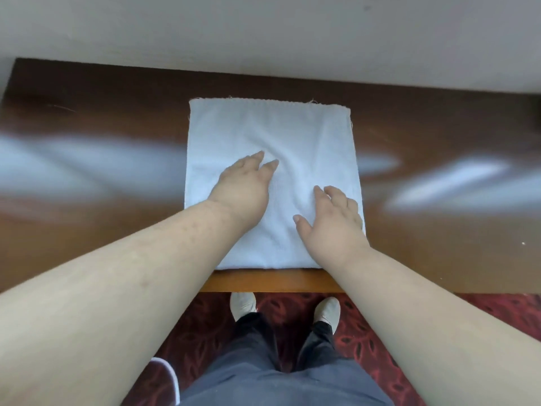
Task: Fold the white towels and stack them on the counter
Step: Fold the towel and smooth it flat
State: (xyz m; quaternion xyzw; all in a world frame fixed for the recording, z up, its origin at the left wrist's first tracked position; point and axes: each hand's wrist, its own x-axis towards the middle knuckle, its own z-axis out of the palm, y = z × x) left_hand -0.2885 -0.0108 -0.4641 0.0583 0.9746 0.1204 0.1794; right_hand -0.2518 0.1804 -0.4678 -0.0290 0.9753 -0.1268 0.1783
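Head view.

Item: white square woven cloth towel, lying flat on the dark brown polished wooden counter. It is nearly square, its slightly longer side running from the person toward the pale grey wall. Near edge lies just at the counter's front lip; far edge, frayed with loose threads at both corners, faces the wall and stops short of it. Whether it is one layer or several cannot be told from above.

Left hand: palm down on the towel's middle, fingers straight and pointing toward the wall, pressing flat, gripping nothing. Some fingers are hidden behind the hand.

Right hand: palm down on the towel's near right part, fingers relaxed and spread, thumb out to the left, holding nothing. It covers the towel's right edge there.

Counter: glossy, with pale blurred reflections left and right; both ends are cut off by the frame.

Below: red patterned carpet, dark trousers, two light shoes.
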